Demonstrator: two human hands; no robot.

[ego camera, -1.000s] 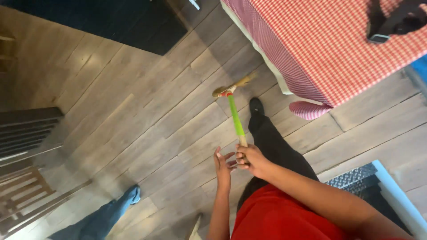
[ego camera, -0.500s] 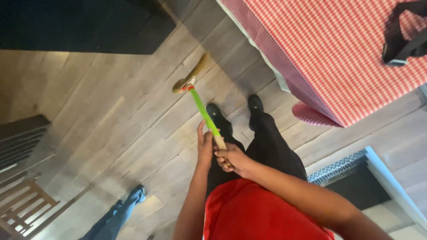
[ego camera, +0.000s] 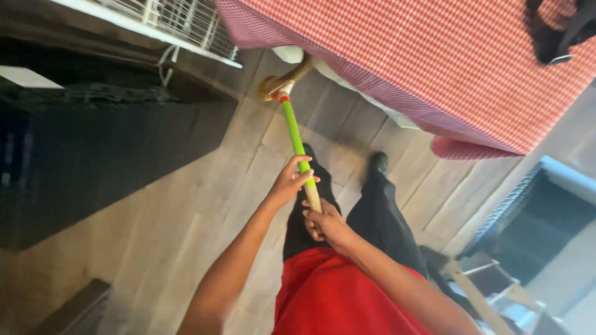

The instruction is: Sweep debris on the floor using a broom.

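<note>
I hold a broom with a green handle (ego camera: 293, 131) in both hands. My left hand (ego camera: 288, 182) grips the green part of the handle. Just below it, my right hand (ego camera: 324, 222) closes on the wooden end of the stick. The straw broom head (ego camera: 278, 85) rests on the grey wood floor (ego camera: 205, 205), partly under the edge of the red-and-white checked tablecloth (ego camera: 434, 56). My black trousers, black shoes and red top show below the hands.
A dark cabinet (ego camera: 93, 155) stands along the left. A white wire rack (ego camera: 174, 25) sits at the top left. A wooden chair frame (ego camera: 478, 291) and a blue-edged dark object (ego camera: 546, 211) lie at the right. A black bag (ego camera: 559, 25) rests on the table.
The broom head has swung toward the table and now sits under the cloth edge. The view has turned, bringing the dark cabinet and wire rack in. Both hands kept their grip.
</note>
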